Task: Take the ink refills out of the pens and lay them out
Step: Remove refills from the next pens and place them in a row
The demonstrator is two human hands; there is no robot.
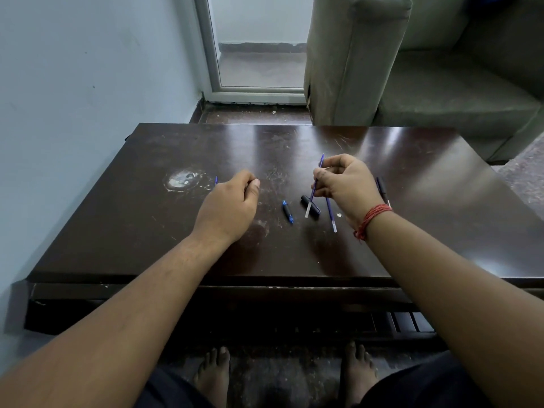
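Note:
My right hand [346, 184] is shut on a thin blue ink refill [313, 187], held tilted above the dark wooden table [147, 225]. Its pale end hangs over a black pen part [315, 208]. A second blue refill [331, 214] lies on the table just under that hand. A short blue-and-black pen piece [287, 211] lies between my hands. My left hand [232, 201] is curled above the table's left middle; a sliver of blue [216, 180] pokes out behind it, and what it holds is hidden. Two dark pens [382, 188] lie behind my right wrist.
A white scuffed patch [181, 179] marks the table at the left. A grey sofa [412, 69] stands beyond the far right corner, a glass door [259, 45] behind. The blue wall [88, 69] runs along the left. My bare feet [212, 375] are under the near edge.

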